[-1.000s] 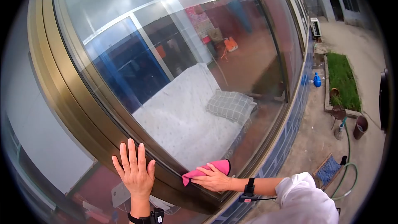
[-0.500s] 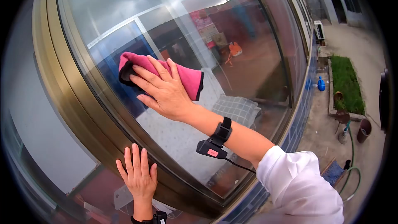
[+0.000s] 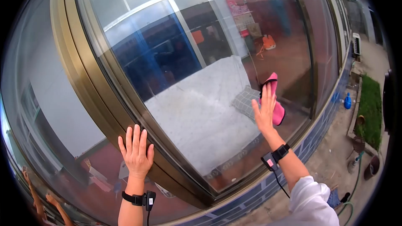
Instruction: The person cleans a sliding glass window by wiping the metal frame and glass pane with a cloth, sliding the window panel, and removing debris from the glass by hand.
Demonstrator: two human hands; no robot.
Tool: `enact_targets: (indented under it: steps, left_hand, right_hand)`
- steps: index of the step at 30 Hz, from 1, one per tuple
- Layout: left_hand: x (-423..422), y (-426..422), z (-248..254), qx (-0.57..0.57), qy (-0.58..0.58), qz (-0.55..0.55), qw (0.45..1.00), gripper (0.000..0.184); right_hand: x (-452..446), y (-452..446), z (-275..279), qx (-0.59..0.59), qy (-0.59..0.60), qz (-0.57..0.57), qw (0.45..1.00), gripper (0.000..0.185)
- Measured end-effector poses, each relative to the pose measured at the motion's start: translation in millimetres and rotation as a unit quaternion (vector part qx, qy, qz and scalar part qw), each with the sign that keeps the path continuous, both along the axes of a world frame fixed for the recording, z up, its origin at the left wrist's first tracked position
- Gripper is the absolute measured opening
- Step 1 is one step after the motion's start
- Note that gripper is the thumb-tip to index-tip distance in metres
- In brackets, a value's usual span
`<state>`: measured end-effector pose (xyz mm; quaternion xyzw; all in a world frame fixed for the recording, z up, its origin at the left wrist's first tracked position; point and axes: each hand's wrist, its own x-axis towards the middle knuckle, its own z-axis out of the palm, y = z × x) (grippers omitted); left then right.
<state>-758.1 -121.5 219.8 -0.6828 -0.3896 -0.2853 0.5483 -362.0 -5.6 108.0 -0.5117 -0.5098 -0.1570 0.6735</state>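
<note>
A pink cloth [image 3: 278, 114] with a dark edge lies against the large window pane [image 3: 188, 113], low on its right side. My right hand [image 3: 265, 113] holds it to the glass, fingers long and pressed on its left part; some of the cloth is hidden behind them. My left hand [image 3: 136, 150] rests flat on the bronze-coloured window frame [image 3: 79, 75], its fingers spread and nothing in it. Both wrists carry black straps with small boxes.
Through the glass show a white bed surface [image 3: 197, 100] and a checked pillow [image 3: 247, 100]. Outside at right are a blue bottle [image 3: 347, 100], a grass bed [image 3: 370, 109], a bucket [image 3: 372, 167] and a green hose [image 3: 356, 192]. Arms, apparently reflected, appear at lower left.
My right hand has carried the pink cloth down and right across the pane, from the upper middle to near the pillow. My left hand stays on the frame; the view has shifted.
</note>
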Motion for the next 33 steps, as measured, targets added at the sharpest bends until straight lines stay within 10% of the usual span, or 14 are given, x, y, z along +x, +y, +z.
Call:
enact_targets:
  steps: [7,11,20,28,33]
  left_hand:
    - [-0.2,0.8,-1.9,0.004,0.002,0.008,1.000,0.044]
    - [1.2,-0.8,-0.9,-0.003,-0.004,0.010,1.000,0.044]
    - [-2.3,1.9,-1.8,0.010,0.002,0.003,1.000,0.040]
    - [-9.1,0.5,-4.6,0.007,0.015,0.061,0.998,0.041]
    - [-14.6,-0.3,-9.0,0.014,0.022,0.120,0.992,0.045]
  right_hand:
    - [-72.8,-41.6,-16.7,0.025,-0.477,0.278,0.833,0.057]
    - [-3.3,-22.0,41.3,0.067,-0.462,0.156,0.871,0.053]
    - [162.1,45.1,69.8,-0.015,-0.028,0.018,0.999,0.071]
    - [71.6,-6.0,140.5,0.080,-0.499,0.114,0.855,0.061]
    - [122.3,40.0,227.0,0.200,-0.443,0.060,0.872,0.053]
